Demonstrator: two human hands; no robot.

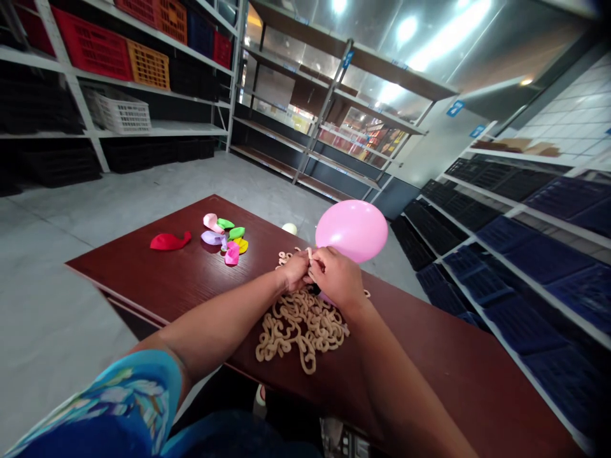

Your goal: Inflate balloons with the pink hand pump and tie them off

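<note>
Nearest to you, a loose pile of tan curled strands (329, 331) lies on the brown surface (429, 362), close to its near edge. At the far side of this pile, your two hands meet. The grip of your right hand (337, 273) is pinched closed on a short pale piece between thumb and finger; your left hand (296, 270) is curled just beside it, and I cannot tell what its grip holds. Directly beyond your hands is the large pink balloon (352, 229), reaching over the far edge; whether your fingers hold its neck is hidden.

By my judgement, the work is at an early stage: this balloon is full of air, while a red balloon (168, 242) and a small group of limp balloons (213, 238) lie flat to the left, out of both hands.

For moving, you have bare room on the right part of the surface, and some between the red balloon and your left forearm. The far edge is close to your hands, so there the room is small. Beyond it are open floor (191, 172) and tall shelves (401, 76).
</note>
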